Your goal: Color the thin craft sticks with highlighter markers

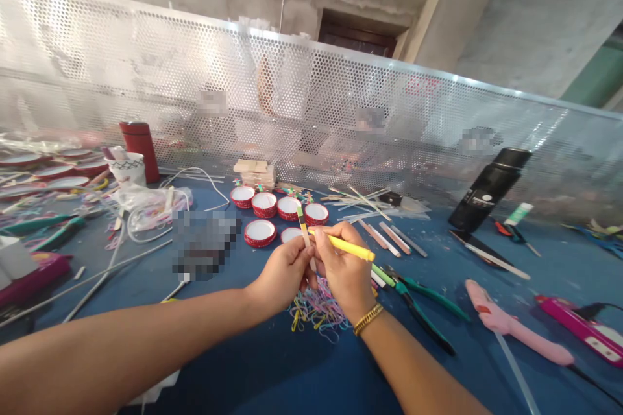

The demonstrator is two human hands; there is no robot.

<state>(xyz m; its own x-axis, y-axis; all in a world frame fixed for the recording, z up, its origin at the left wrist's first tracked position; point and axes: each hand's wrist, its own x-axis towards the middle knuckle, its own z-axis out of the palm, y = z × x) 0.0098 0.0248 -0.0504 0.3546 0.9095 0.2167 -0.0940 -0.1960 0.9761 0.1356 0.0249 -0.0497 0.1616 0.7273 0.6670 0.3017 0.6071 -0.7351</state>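
Note:
My left hand is closed in a pinch on a flat wooden stick with coloured marks, held upright. My right hand is closed round a yellow marker pen, its tip against the stick. A gold bracelet is on my right wrist. Under both hands lies a heap of thin coloured rubber bands on the blue table. Just behind the hands stand several small red-rimmed round lids.
Green-handled pliers lie right of my hands, then a pink glue gun and a black flask. Loose sticks lie at the back. A red flask, a cup and clutter fill the left. A perforated metal screen walls the far edge.

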